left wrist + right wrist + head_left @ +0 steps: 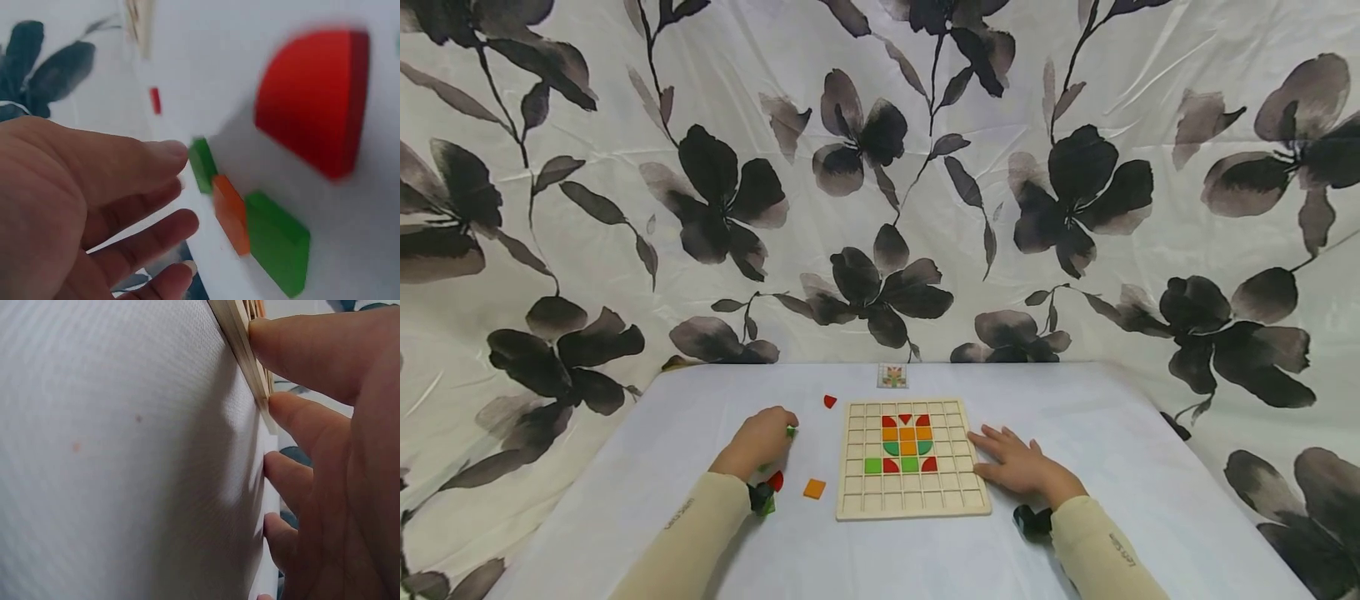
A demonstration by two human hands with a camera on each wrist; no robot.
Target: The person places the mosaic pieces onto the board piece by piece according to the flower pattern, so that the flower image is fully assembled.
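My left hand (766, 437) is at the left of the wooden grid board (861, 504), its fingers loosely bent. In the left wrist view its thumb tip is right at the edge of a small green piece (201, 165). Beside that piece are an orange piece (231, 215) and a larger-looking green piece (278, 244); a red quarter-round piece (315, 100) is closer to the camera. My right hand (1018, 462) lies with fingers spread at the board's right side. Its thumb and a fingertip touch the board's edge (240, 347).
Red, orange and green pieces (907, 434) form a pattern in the board's middle. An orange square (814, 488) and a red piece (830, 402) lie left of the board. A small pattern card (892, 377) is behind it. A floral curtain (880, 208) hangs beyond the white table.
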